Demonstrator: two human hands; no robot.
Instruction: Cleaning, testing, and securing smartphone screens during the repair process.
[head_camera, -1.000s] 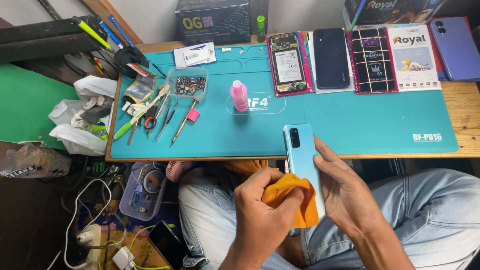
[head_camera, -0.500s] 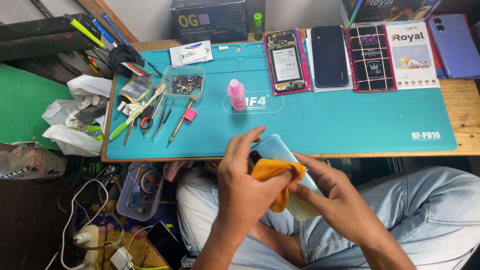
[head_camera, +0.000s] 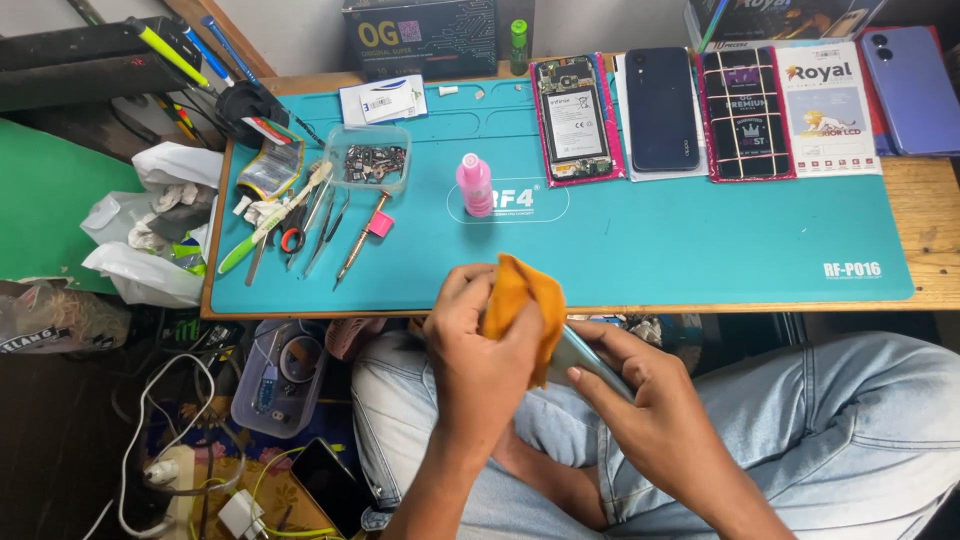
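Left hand (head_camera: 480, 360): closed on orange cloth (head_camera: 522, 300), pressed onto phone.
Right hand (head_camera: 640, 400): gripping pale blue phone (head_camera: 580, 355) from below, just off desk's (head_camera: 930, 220) near edge.
Hidden: most of phone, under cloth.

Item one: an orange cloth (head_camera: 520, 305), soft and bunched. We held it folded in our left hand (head_camera: 480, 355), pressed down over the phone, just below the near edge of the teal mat.

Item two: a pale blue phone (head_camera: 580, 355), tilted, mostly hidden under that cloth. Our right hand (head_camera: 650, 400) gripped its lower end above our lap.
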